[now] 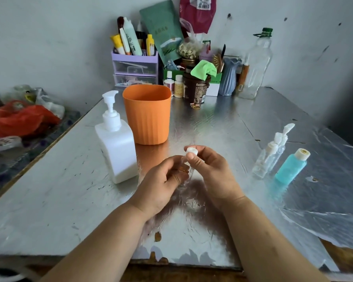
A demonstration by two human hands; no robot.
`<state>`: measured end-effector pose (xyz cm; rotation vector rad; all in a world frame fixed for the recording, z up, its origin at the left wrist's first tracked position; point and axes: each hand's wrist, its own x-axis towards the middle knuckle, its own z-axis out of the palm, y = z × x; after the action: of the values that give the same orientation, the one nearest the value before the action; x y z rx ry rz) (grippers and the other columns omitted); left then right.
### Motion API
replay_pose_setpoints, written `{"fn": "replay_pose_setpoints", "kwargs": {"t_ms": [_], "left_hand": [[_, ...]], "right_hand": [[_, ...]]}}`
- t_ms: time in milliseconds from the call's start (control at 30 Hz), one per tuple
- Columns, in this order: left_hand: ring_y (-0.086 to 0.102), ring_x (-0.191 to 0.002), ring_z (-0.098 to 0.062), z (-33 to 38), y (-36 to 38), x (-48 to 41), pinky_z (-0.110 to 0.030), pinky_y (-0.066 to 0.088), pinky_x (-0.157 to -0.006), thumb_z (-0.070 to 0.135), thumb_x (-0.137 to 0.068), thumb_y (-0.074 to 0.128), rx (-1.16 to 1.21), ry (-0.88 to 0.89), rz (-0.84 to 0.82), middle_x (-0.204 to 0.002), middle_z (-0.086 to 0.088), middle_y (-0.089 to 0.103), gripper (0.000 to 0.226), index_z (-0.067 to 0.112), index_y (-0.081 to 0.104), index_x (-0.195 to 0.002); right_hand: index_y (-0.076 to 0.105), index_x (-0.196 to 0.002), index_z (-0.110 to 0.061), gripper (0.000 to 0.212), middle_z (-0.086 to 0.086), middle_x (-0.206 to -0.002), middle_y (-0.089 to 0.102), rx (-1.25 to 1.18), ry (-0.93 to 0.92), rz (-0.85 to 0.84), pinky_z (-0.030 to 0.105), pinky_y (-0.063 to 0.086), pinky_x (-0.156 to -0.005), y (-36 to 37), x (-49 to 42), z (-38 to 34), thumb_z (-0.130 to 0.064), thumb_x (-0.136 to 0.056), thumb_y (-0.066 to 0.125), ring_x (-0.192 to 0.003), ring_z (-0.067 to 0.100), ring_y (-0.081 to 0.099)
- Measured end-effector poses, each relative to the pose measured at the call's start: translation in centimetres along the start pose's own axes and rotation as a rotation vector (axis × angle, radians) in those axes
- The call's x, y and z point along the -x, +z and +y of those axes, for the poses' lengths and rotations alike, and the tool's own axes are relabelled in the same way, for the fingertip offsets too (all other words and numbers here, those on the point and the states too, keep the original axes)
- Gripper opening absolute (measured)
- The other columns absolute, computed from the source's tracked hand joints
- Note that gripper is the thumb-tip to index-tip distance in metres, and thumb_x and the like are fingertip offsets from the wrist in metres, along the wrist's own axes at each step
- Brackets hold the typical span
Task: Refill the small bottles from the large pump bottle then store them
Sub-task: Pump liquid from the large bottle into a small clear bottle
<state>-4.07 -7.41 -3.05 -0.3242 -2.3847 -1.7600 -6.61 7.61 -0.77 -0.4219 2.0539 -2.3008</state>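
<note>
Over the middle of the table, my left hand (163, 180) curls round a small clear bottle (189, 174), mostly hidden by the fingers. Just above it, my right hand (210, 169) pinches the bottle's white cap (192, 151) between thumb and fingers. The large white pump bottle (116, 147) stands upright to the left of my hands. To the right stand two small clear pump bottles (268, 157) and a small blue bottle (292, 166) with a cream cap.
An orange ribbed cup (148, 115) stands behind the pump bottle. Against the wall are a purple drawer organiser (135, 68), jars, a blue vase (230, 78) and a tall clear bottle (257, 64). Red bags (22, 119) lie at the left. Clear plastic sheet (324, 220) covers the table's right side.
</note>
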Motion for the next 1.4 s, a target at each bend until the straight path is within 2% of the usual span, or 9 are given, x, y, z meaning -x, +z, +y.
{"fn": "replay_pose_setpoints", "kwargs": {"t_ms": [67,233,433,600,700,833,1067,1233,1400], "left_hand": [[0.067,-0.097,-0.006,-0.1,-0.1,0.0,-0.026,0.052,-0.089,0.017,-0.093,0.064,0.016,-0.007,0.004,-0.103,0.010,0.072,0.031,0.024,0.061,-0.124],[0.067,-0.100,-0.005,-0.1,-0.2,0.0,-0.025,0.051,-0.090,0.017,-0.094,0.063,0.009,0.013,-0.006,-0.106,0.010,0.072,0.033,0.023,0.061,-0.125],[0.066,-0.102,-0.003,-0.2,-0.1,-0.1,-0.025,0.051,-0.094,0.015,-0.093,0.063,0.017,0.002,0.020,-0.110,0.009,0.072,0.033,0.020,0.061,-0.126],[0.066,-0.102,-0.003,-0.1,-0.1,0.0,-0.025,0.050,-0.094,0.018,-0.094,0.061,-0.004,0.006,0.010,-0.107,0.011,0.072,0.032,0.023,0.061,-0.126],[0.065,-0.105,-0.005,-0.2,-0.1,0.0,-0.031,0.050,-0.097,0.023,-0.093,0.062,-0.017,0.001,0.010,-0.110,0.011,0.072,0.033,0.025,0.061,-0.127],[0.066,-0.103,-0.003,-0.1,0.0,-0.1,-0.027,0.050,-0.095,0.020,-0.093,0.063,-0.010,-0.003,0.027,-0.109,0.011,0.072,0.033,0.025,0.061,-0.126],[0.062,-0.109,0.000,0.0,0.0,-0.1,-0.019,0.045,-0.097,0.024,-0.091,0.062,-0.008,-0.004,0.012,-0.117,0.012,0.069,0.032,0.027,0.061,-0.123],[0.065,-0.095,-0.002,-0.2,-0.2,-0.2,-0.011,0.047,-0.084,0.015,-0.091,0.065,0.035,-0.009,0.089,-0.108,0.005,0.069,0.029,0.028,0.058,-0.116],[0.064,-0.102,-0.005,-0.5,-0.4,-0.6,-0.023,0.050,-0.090,0.019,-0.090,0.065,0.079,-0.020,0.177,-0.110,0.008,0.067,0.029,0.025,0.057,-0.117]], "right_hand": [[0.068,-0.111,-0.019,0.022,-0.003,-0.092,0.071,-0.020,-0.005,-0.018,0.026,0.052,-0.084,0.1,0.0,0.1,-0.024,-0.091,0.062,-0.092,0.008,0.066],[0.055,-0.128,-0.020,0.054,-0.004,-0.099,0.063,-0.073,-0.081,0.009,0.019,0.051,-0.076,0.5,-0.1,-0.1,-0.022,-0.078,0.074,-0.090,0.005,0.063],[0.054,-0.127,-0.012,0.034,0.003,-0.113,0.070,-0.167,-0.089,-0.018,0.018,0.050,-0.080,0.5,0.1,-0.4,-0.011,-0.093,0.053,-0.099,0.010,0.065],[0.056,-0.125,-0.016,0.044,-0.001,-0.103,0.064,-0.089,-0.093,0.038,0.018,0.050,-0.078,0.8,0.1,-0.3,-0.017,-0.083,0.068,-0.092,0.005,0.063],[0.055,-0.124,-0.011,0.033,0.004,-0.105,0.070,-0.163,-0.090,0.036,0.017,0.050,-0.077,0.5,0.0,-0.4,-0.002,-0.092,0.055,-0.091,0.008,0.065],[0.057,-0.125,-0.011,0.031,0.009,-0.111,0.071,-0.163,-0.078,0.016,0.018,0.050,-0.079,0.4,0.1,-0.6,-0.006,-0.095,0.050,-0.098,0.011,0.066],[0.061,-0.116,-0.026,0.028,-0.009,-0.099,0.067,-0.195,-0.163,0.207,0.022,0.046,-0.078,0.0,-0.4,-0.5,-0.011,-0.095,0.053,-0.093,0.003,0.061],[0.067,-0.109,-0.026,0.021,-0.011,-0.093,0.067,-0.180,-0.062,0.447,0.023,0.042,-0.069,-2.1,-1.2,-0.2,-0.015,-0.096,0.054,-0.080,0.005,0.056],[0.059,-0.116,-0.026,0.023,-0.002,-0.093,0.064,0.191,0.026,0.470,0.029,0.053,-0.079,-2.8,-1.6,1.3,-0.018,-0.095,0.054,-0.087,0.014,0.064]]}}
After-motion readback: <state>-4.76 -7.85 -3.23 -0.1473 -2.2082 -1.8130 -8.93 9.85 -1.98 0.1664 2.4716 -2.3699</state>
